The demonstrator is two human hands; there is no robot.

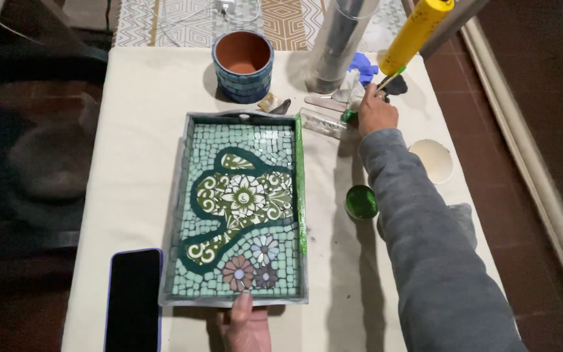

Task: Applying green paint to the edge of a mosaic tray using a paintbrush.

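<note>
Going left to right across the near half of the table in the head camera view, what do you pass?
Dark phone with purple edge → left hand holding the near edge of the mosaic tray → round green glass piece → grey sleeve of the right arm.

I saw the mosaic tray [239, 208] in pale green tiles with a dark green floral shape, a blue-tiled terracotta pot [243, 65], a yellow tube [415, 34], and a cream table [131, 169].
</note>
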